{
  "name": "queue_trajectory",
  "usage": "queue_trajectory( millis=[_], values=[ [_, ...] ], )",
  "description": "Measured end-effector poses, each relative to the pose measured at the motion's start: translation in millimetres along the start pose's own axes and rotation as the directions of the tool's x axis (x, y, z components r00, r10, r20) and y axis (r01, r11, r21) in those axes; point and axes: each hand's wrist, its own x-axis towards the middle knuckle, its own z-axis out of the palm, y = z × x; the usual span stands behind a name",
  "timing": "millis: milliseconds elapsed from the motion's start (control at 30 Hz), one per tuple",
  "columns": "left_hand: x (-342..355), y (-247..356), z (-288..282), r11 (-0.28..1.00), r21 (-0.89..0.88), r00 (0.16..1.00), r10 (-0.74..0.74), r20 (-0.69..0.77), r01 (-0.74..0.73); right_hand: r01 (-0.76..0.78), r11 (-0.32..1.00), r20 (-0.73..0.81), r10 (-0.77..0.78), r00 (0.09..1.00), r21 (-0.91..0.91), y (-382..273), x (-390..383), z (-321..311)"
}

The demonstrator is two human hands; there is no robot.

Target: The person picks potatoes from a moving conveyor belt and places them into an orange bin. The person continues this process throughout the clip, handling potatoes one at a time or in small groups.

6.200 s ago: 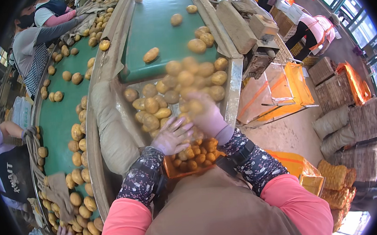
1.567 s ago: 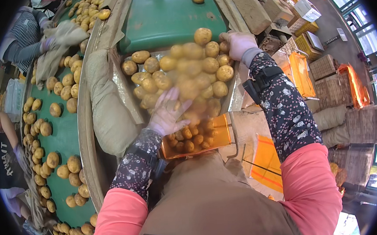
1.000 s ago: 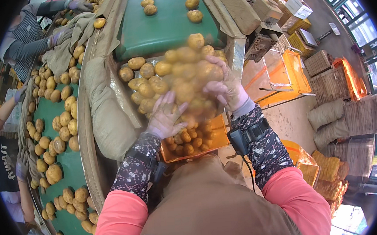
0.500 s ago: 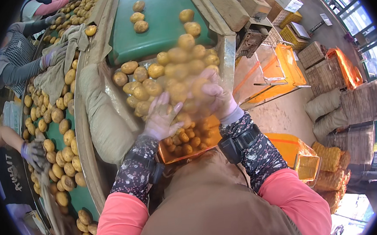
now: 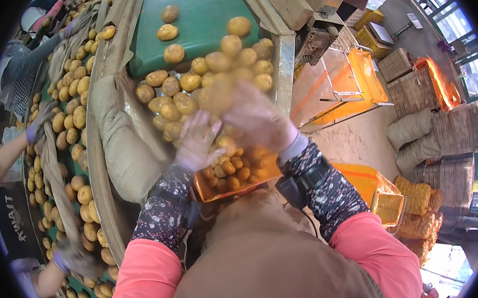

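Observation:
Several potatoes (image 5: 191, 81) lie piled in a metal chute (image 5: 284, 79) at the lower end of a green conveyor belt (image 5: 195, 19), with a blurred patch over their middle. My left hand (image 5: 195, 142), in a pale glove, is open with fingers spread against the pile's lower left. My right hand (image 5: 258, 117) is over the pile's right side, its fingers smeared; whether it holds a potato I cannot tell. Below both hands an orange bag (image 5: 214, 193) against my apron holds potatoes.
On the left, co-workers' gloved hands (image 5: 78, 260) work over a second belt (image 5: 76, 150) of potatoes and cloths. A padded roll (image 5: 121, 151) lies beside my chute. Bag frames (image 5: 351, 86), stacked crates (image 5: 461, 150), sacks (image 5: 409, 126) and full mesh bags (image 5: 417, 203) stand at the right.
The potatoes on the upper belt have come down toward the pile. My right hand has shifted slightly up and left and is now blurred. The co-workers' hands have moved along the left belt.

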Motion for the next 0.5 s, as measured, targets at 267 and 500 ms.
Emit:
queue_trajectory(
  millis=[267, 500],
  values=[
    [1.4, 2.7, -4.8, 0.997, 0.023, 0.997, 0.079, -0.004, -0.079, -0.365, 0.524, -0.296, 0.214, 0.931, -0.769, -13.8, -7.5, 4.1],
    [-2.2, -0.1, 0.7, 0.989, 0.064, 0.990, 0.132, 0.042, -0.134, -0.528, -0.406, -0.601, 0.068, 0.797, -0.746, 64.5, -23.1, -27.1]
  ],
)
